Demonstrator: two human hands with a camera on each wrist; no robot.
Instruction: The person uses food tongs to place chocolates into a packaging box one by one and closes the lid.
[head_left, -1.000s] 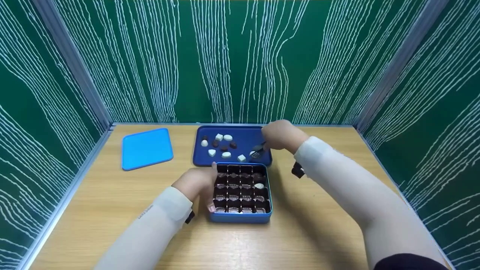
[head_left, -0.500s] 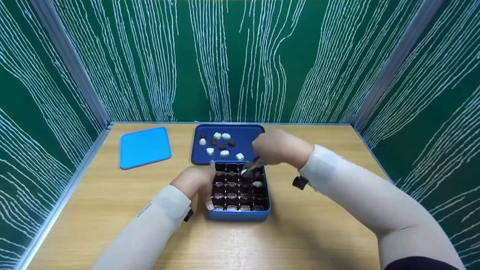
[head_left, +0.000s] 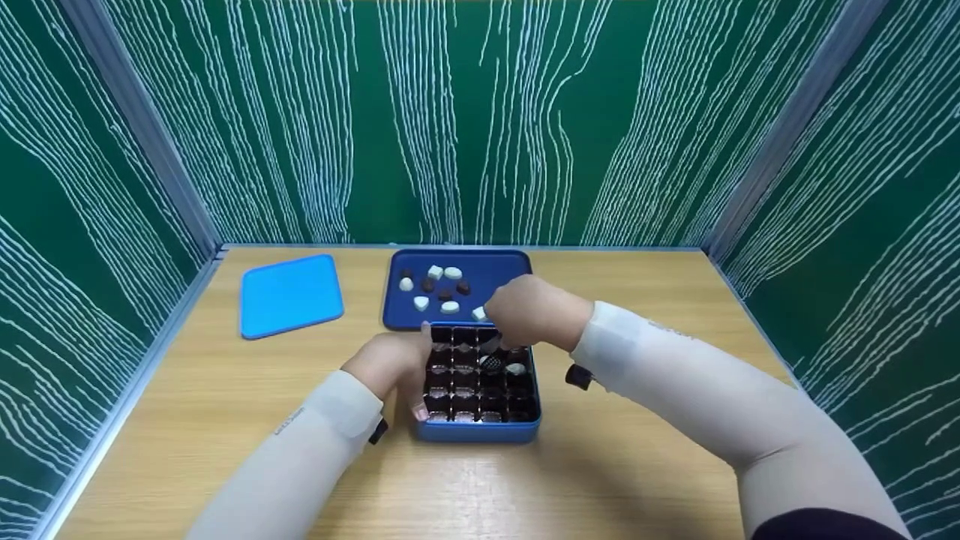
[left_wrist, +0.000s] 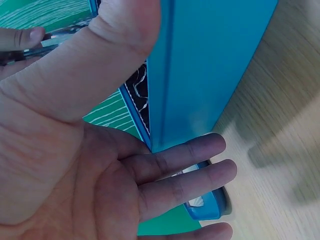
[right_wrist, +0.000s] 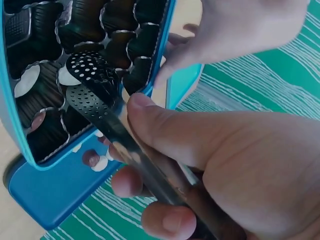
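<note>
In the head view, a blue box point(head_left: 480, 432) with a brown divided liner stands in front of the person. My left hand point(head_left: 391, 365) spans its left side, thumb at the near corner and a finger at the far one; the left wrist view shows straight, spread fingers. My right hand point(head_left: 534, 311) grips metal tongs point(right_wrist: 135, 152) with perforated ends. Those ends are down in a compartment, with a white chocolate point(right_wrist: 66, 77) between them, partly covered. Beside it another white chocolate point(head_left: 515, 369) sits in its own compartment, and a brown chocolate point(right_wrist: 38, 121) lies in a corner compartment.
Behind the box lies a dark blue tray point(head_left: 504, 264) with several white and brown chocolates. A light blue flat lid point(head_left: 291, 296) is at the left of the wooden table point(head_left: 187, 397). Green walls with white lines point(head_left: 480, 120) enclose the back and sides.
My right hand has carried the tongs from the tray to the box with a white chocolate, lowering the ends into a compartment. My left hand stays at the box's left side.
</note>
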